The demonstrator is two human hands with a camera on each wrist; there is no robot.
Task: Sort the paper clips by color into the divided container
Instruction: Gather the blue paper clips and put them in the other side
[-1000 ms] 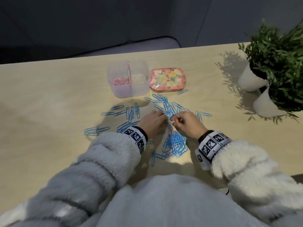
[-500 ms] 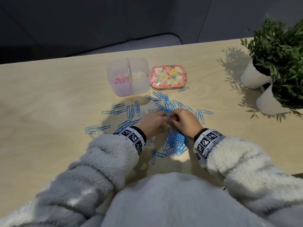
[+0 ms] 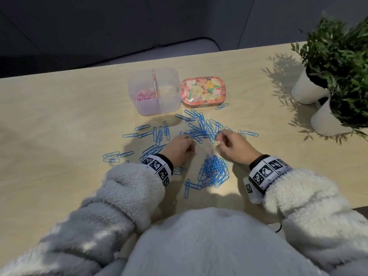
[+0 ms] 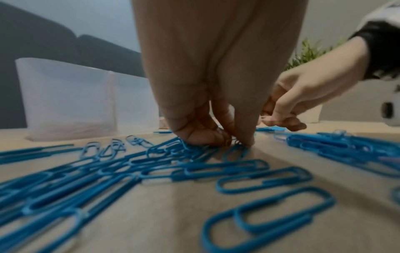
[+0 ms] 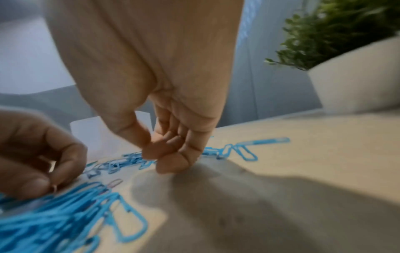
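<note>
Paper clips (image 3: pixel 201 128) lie all over the middle of the worktop (image 3: pixel 59 126), most of them blue, with a thick blue heap (image 3: pixel 214 172) lower down between my wrists. A few pink ones hide in that heap. More pink clips (image 3: pixel 145 95) sit in the left half of the divided container (image 3: pixel 169 104) at the upper middle of the frame. Its right half looks bare.

My left hand (image 3: pixel 179 149) is curled down on the worktop, and its fingers (image 4: pixel 244 137) press at a small clip; I cannot tell if they really hold it. My right hand (image 3: pixel 232 146) is lifted a little, its fingers (image 5: pixel 151 150) pinched together on something tiny and pale, too small to tell what.

I think these clips are light, thin and slippery, and they hook onto each other. It seems best to pinch one at its round end and lift slowly so the others drop off.
</note>
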